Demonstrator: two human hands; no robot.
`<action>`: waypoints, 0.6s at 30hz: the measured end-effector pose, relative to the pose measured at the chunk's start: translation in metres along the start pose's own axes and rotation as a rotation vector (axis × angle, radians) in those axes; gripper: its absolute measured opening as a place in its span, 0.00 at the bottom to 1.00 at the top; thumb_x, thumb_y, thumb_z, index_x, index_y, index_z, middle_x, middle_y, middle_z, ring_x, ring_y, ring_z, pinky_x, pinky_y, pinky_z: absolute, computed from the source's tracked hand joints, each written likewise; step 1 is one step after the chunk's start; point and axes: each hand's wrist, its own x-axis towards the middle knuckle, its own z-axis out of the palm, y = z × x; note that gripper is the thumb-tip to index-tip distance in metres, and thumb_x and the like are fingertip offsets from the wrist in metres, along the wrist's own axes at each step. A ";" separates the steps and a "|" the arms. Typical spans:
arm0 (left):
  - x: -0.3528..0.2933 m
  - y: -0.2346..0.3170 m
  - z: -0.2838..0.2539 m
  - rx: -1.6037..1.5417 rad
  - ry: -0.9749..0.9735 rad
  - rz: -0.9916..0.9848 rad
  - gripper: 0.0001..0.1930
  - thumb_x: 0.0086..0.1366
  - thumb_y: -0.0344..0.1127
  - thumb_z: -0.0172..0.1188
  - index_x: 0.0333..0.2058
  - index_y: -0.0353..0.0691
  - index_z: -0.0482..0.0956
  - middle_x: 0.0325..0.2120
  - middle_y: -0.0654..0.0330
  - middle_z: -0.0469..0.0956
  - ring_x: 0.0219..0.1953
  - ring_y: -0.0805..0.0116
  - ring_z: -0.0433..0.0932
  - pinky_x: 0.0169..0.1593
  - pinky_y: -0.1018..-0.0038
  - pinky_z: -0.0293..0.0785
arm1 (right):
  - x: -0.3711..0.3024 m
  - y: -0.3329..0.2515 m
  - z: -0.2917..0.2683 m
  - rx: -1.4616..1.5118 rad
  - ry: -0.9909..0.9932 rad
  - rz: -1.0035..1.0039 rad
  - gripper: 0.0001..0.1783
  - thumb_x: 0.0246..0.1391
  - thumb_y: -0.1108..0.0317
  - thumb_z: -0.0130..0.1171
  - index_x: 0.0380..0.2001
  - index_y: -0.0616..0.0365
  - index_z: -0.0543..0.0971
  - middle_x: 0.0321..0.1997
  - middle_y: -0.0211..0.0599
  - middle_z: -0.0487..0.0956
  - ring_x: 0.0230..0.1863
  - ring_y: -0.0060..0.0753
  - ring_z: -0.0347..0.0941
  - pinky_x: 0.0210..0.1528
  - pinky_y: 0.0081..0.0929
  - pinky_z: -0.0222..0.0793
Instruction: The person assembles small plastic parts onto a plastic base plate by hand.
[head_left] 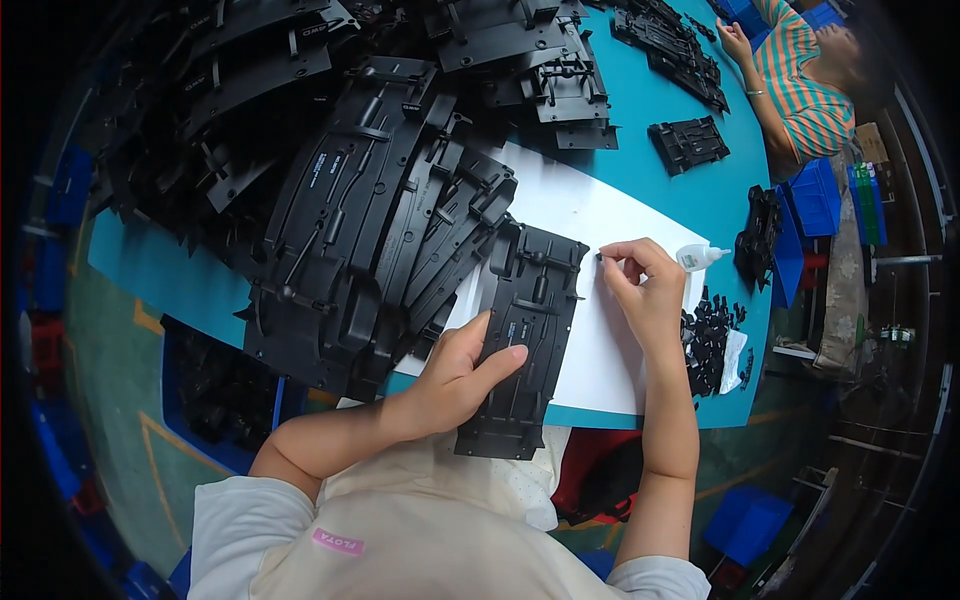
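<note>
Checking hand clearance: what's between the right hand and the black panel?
Head view: a stretch of white sheet shows between the right hand and the black panel, with a small dark piece at that hand's fingertips.

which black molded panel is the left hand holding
The panel closest to the person's body: the left hand clasps it, thumb across its face. Other black panels on the teal table lie heaped or scattered, ungripped.

I'm seeing panels (pixel 318 185) lying piled left on counter (pixel 712 205) | paper sheet (pixel 598 365) lying right of them | bottle (pixel 695 258) resting farther right | small parts (pixel 706 345) sitting before it
</note>
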 end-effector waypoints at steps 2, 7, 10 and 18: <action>0.000 0.000 -0.001 0.028 -0.002 0.002 0.12 0.67 0.33 0.51 0.44 0.30 0.69 0.34 0.60 0.78 0.36 0.80 0.73 0.40 0.79 0.72 | 0.001 -0.003 0.000 -0.011 0.000 -0.008 0.04 0.43 0.78 0.61 0.27 0.63 0.81 0.22 0.29 0.75 0.21 0.15 0.63 0.23 0.15 0.58; 0.000 0.001 0.000 0.047 -0.005 0.025 0.12 0.67 0.33 0.52 0.44 0.30 0.69 0.33 0.60 0.78 0.35 0.80 0.74 0.39 0.79 0.72 | 0.001 -0.004 0.000 -0.042 0.012 -0.039 0.05 0.43 0.78 0.60 0.27 0.63 0.81 0.22 0.29 0.75 0.20 0.16 0.62 0.23 0.16 0.56; 0.000 0.001 0.000 0.034 -0.001 0.018 0.13 0.67 0.33 0.52 0.44 0.30 0.69 0.32 0.60 0.79 0.33 0.80 0.74 0.38 0.79 0.73 | 0.001 -0.001 0.000 -0.022 0.000 -0.037 0.05 0.43 0.78 0.60 0.27 0.63 0.81 0.22 0.29 0.74 0.20 0.15 0.61 0.23 0.16 0.57; 0.000 0.000 0.000 0.045 0.011 0.022 0.11 0.67 0.34 0.52 0.41 0.30 0.69 0.29 0.61 0.78 0.31 0.81 0.73 0.36 0.79 0.72 | -0.001 -0.002 -0.002 0.012 -0.002 0.106 0.05 0.43 0.78 0.60 0.27 0.62 0.80 0.23 0.34 0.77 0.21 0.21 0.67 0.26 0.19 0.63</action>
